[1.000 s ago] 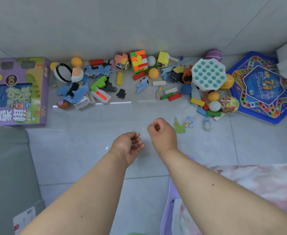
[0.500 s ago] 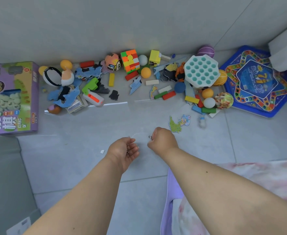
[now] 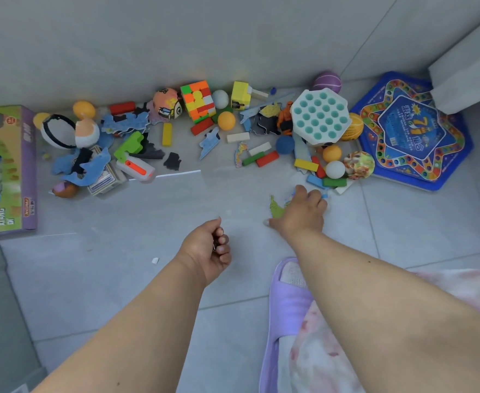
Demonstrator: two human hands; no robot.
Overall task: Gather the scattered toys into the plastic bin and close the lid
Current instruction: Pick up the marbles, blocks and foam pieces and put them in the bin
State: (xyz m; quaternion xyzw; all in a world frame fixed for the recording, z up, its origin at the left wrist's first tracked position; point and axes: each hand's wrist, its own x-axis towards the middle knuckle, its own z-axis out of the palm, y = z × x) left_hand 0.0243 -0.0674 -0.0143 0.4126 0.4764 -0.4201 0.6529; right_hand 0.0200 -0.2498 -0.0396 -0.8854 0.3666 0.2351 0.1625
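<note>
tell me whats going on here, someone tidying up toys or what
A person is crouched over a floor strewn with toys along the wall. Their right hand reaches down onto a flat green puzzle piece lying apart from the main pile, fingers spread over it. The left hand hangs back with fingers curled; something small may be in it, but it is too small to tell. The colourful cube, balls and blocks lie on the floor against the wall. No plastic bin shows in this view.

Purple slipper (image 3: 288,304) on grey tiled floor (image 3: 120,279)
</note>
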